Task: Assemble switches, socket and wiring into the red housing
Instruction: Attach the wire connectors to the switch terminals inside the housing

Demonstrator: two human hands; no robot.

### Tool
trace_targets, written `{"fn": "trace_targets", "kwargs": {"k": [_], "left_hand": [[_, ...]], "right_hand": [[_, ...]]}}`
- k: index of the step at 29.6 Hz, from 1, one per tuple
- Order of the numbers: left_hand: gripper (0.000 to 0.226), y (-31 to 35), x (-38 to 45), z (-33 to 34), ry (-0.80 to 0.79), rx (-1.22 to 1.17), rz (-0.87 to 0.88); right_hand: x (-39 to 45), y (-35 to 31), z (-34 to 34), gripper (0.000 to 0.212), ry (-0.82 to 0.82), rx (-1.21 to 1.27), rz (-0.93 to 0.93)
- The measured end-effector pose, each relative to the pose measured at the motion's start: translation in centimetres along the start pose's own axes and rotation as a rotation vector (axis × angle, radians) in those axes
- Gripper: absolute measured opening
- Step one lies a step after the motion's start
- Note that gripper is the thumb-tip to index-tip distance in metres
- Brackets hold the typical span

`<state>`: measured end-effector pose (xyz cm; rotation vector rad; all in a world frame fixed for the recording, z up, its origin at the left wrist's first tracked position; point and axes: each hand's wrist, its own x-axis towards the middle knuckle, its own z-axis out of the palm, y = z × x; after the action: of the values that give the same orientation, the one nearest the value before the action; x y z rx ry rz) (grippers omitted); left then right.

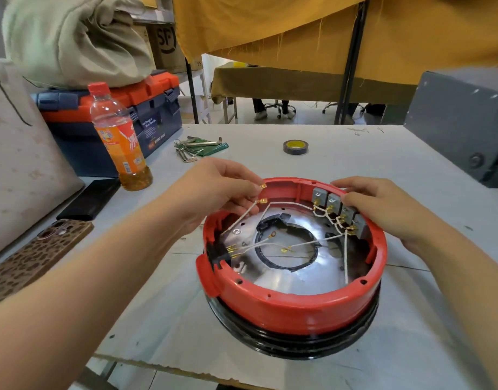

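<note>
Grey switches sitting wired inside round red plastic housing, mid-desk. Left hand pinching loose white wire; right hand pressing switches. Loose ends waiting.

The right hand hides the far switches; the toolbox label is too blurred to read.

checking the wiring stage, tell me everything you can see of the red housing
The red housing is a round, shallow, glossy plastic ring, open side up, resting on a black ring on the table. A tab juts from its near-left rim; small holes dot the rim. Inside lies a shiny metal plate with a central hole. Four grey switches line the far-right wall, joined by white wires with brass terminals. The right hand rests on the switches; the left hand pinches two wire terminals above the far-left rim.
</note>
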<state>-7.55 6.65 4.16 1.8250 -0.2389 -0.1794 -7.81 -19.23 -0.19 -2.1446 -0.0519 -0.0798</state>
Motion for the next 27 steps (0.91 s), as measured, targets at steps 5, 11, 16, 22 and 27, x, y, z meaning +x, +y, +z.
{"fn": "trace_targets", "kwargs": {"k": [5, 11, 16, 22, 27], "left_hand": [[0.018, 0.7, 0.9, 2.2, -0.066, 0.112, 0.007], [0.016, 1.0, 1.7, 4.0, -0.146, 0.175, -0.021], [0.012, 0.6, 2.3, 5.1, -0.164, 0.177, -0.016], [0.008, 0.4, 2.7, 5.7, -0.178, 0.218, -0.014], [0.005, 0.7, 3.3, 6.3, -0.156, 0.320, 0.025]], "right_hand": [[0.1, -0.1, -0.3, 0.014, 0.013, -0.094, -0.006], [0.2, -0.2, -0.2, 0.027, 0.081, -0.161, -0.024], [0.3, -0.5, -0.1, 0.026, 0.058, -0.246, -0.044], [0.4, -0.6, 0.1, 0.021, 0.099, -0.298, -0.098], [0.4, -0.6, 0.3, 0.022, 0.123, -0.322, -0.099]]}}
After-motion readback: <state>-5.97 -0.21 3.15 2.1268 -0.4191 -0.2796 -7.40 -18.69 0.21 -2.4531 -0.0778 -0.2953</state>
